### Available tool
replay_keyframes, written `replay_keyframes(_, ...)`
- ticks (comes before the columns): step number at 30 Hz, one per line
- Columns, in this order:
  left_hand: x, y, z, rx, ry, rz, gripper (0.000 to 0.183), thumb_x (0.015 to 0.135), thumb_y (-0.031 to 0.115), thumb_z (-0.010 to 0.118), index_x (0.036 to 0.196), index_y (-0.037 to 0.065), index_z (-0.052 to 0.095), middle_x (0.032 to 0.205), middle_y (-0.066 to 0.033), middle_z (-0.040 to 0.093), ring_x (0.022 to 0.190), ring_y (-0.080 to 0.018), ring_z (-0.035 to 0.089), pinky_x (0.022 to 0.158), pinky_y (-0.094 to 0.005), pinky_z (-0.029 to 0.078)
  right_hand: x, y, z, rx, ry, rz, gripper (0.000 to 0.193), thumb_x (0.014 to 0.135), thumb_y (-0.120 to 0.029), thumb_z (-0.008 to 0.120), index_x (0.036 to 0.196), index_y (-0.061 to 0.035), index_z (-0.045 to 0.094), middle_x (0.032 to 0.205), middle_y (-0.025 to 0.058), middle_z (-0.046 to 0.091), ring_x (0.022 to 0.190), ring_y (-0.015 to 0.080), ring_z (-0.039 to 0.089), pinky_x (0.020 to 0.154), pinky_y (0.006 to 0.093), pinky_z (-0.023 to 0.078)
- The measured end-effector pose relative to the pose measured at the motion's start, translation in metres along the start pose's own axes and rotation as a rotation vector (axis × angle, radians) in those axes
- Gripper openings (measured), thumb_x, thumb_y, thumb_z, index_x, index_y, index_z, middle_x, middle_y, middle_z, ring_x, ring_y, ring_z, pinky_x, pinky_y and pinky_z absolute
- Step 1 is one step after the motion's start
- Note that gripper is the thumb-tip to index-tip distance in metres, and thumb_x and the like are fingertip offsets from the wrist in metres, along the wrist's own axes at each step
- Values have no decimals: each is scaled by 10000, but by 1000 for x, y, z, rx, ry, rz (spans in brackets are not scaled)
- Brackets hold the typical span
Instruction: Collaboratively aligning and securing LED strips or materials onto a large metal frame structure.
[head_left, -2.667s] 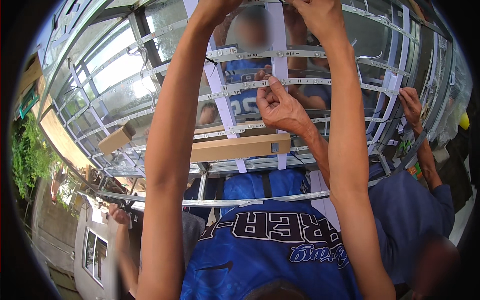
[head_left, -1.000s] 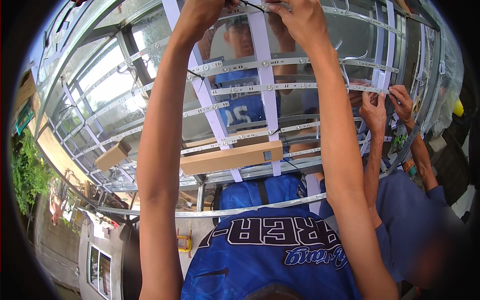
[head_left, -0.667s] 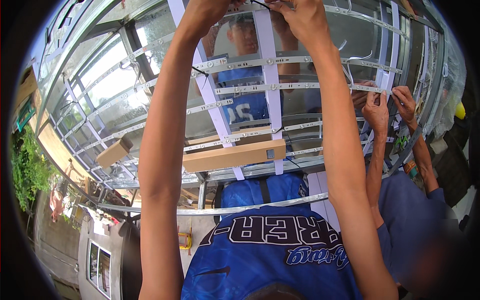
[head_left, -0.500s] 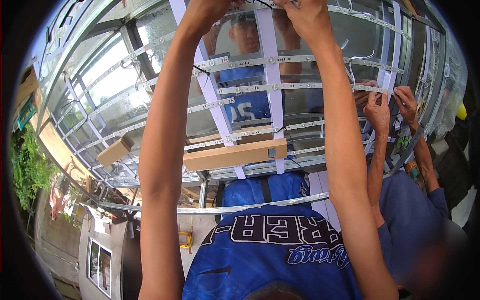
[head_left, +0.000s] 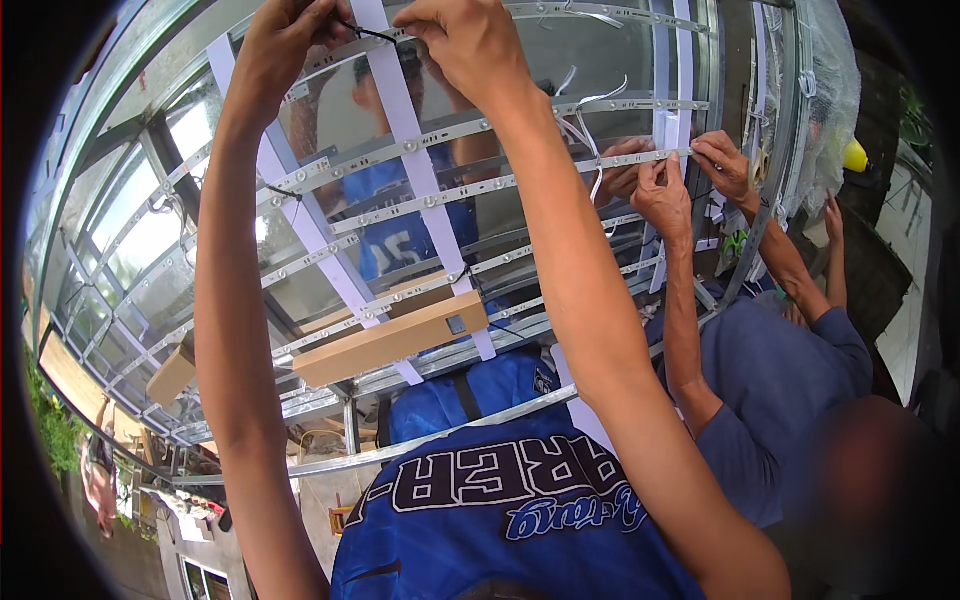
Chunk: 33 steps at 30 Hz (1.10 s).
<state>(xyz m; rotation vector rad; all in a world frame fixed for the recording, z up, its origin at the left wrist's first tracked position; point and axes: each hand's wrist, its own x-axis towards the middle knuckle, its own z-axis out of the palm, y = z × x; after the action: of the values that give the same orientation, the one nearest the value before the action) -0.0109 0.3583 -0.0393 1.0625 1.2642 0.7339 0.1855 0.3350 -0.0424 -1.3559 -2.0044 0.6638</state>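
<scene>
At the top of the view, my left hand pinches one end of a black cable tie, which crosses a pale upright slat at the uppermost LED strip. My right hand is beside the tie's other end, thumb and forefinger curled closely together. Whatever lies between those fingertips is too small to make out. Below my hands, more LED strips run across the slats. Another black cable tie sits on the left slat.
A long cardboard box lies across the lower frame, with a smaller cardboard piece at left. On the right, a co-worker's hands hold a strip near loose white wires. A metal rail passes before my torso. Clear plastic wrap hangs far right.
My view has swung right, so the frame and the co-worker appear farther left. Both my hands stay up at the top strip, and the black cable tie shows more plainly between them.
</scene>
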Motion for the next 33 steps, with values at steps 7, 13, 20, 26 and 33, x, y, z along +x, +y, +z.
replay_keyframes(7,8,-11,-5,121,-134,119,205,981,212,496,994,21,570,901,-14,618,800,-72,553,772,-230,448,-2,7,5,41,9,45,139,769,-16,588,832,-43,709,823,138,667,828,348,609,742,425,497)
replay_keyframes(13,11,-16,-5,108,-106,158,205,982,212,494,991,20,568,912,-19,626,789,-74,554,770,-231,448,-4,12,8,31,14,60,119,791,-64,609,843,-67,716,809,130,674,816,331,617,758,416,501)
replay_keyframes(20,1,-15,-8,90,-65,125,167,997,165,462,989,25,553,918,-29,624,784,-66,558,752,-224,454,-6,-2,15,68,43,139,124,744,-36,623,806,-59,728,821,131,686,836,328,609,805,397,494)
replay_keyframes(26,-6,-17,-4,14,-33,75,163,996,175,463,979,38,549,921,-31,622,782,-65,554,765,-223,451,-7,1,16,41,30,117,137,740,-20,613,787,-71,731,815,112,692,836,313,610,821,405,475)
replay_keyframes(33,-9,-14,-3,0,-14,61,166,997,173,460,970,33,545,921,-37,625,787,-66,558,770,-227,455,-10,7,14,-39,31,41,142,732,-31,627,790,-103,735,785,69,696,845,282,603,841,404,429)
